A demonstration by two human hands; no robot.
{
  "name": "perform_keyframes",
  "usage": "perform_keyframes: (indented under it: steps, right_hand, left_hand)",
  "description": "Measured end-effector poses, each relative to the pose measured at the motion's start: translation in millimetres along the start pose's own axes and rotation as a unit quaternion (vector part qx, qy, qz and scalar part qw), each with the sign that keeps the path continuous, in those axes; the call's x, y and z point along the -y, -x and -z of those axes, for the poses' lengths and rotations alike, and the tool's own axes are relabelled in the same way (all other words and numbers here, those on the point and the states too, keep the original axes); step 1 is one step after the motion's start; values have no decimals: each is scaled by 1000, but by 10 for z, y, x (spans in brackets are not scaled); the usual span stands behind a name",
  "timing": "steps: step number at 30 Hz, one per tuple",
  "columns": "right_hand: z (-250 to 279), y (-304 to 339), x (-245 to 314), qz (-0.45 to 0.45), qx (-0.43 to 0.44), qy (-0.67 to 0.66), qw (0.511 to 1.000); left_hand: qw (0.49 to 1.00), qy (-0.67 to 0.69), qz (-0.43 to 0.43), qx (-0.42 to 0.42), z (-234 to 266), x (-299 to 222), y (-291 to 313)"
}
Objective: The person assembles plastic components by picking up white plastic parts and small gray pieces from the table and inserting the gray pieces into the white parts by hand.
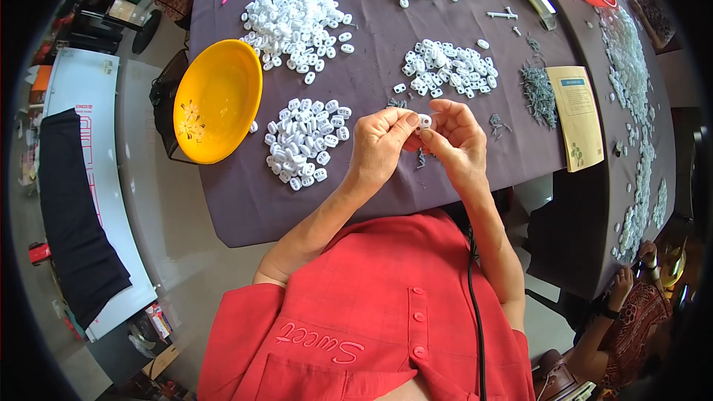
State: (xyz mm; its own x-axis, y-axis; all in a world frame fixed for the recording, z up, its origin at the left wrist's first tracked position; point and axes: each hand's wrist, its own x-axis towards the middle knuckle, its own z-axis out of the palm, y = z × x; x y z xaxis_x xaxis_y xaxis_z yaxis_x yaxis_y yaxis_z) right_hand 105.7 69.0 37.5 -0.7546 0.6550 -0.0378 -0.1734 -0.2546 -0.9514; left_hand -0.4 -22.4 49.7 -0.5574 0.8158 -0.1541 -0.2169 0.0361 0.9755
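Over the near edge of the table, both hands meet at a small white plastic cord lock (424,122) with two dark holes. My left hand (379,141) is closed, pinching it from the left between thumb and finger. From the right, my right hand (460,139) has its thumb against the piece, its fingers curled behind. Anything else between the fingertips is too small to tell. Just beneath the hands lie a few small grey metal springs (421,158). Left of my hands sits a pile of white cord locks (305,141); beyond them is a pile of white oval pieces with openings (449,69).
A yellow bowl (217,102) stands at the table's left edge. Larger white piles (294,26) lie farther back. Right of my hands are a heap of grey springs (539,95) and a tan notebook (575,117). Other people (620,319) sit around the tables.
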Motion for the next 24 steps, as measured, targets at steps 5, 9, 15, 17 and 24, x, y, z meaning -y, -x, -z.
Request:
perform_keyframes:
  steps: [5, 9, 15, 17, 24]
  right_hand:
    - [-42, 14, -20, 10, -31, -5, 999]
    - [-36, 12, -34, 13, -41, -18, 999]
    - [-1, -11, -16, 12, -18, -4, 1000]
    - [12, -15, -13, 16, -9, -5, 1000]
    - [20, 12, -56, 12, 0, 17, 1000]
  left_hand:
    - [998, 48, -25, -38, -48, 100, 9]
    - [998, 29, -27, -45, -59, 86, 17]
    - [999, 29, -11, -17, -18, 86, -9]
    - [999, 32, -8, -15, -17, 90, -14]
    - [1000, -13, -18, -20, -21, 64, -12]
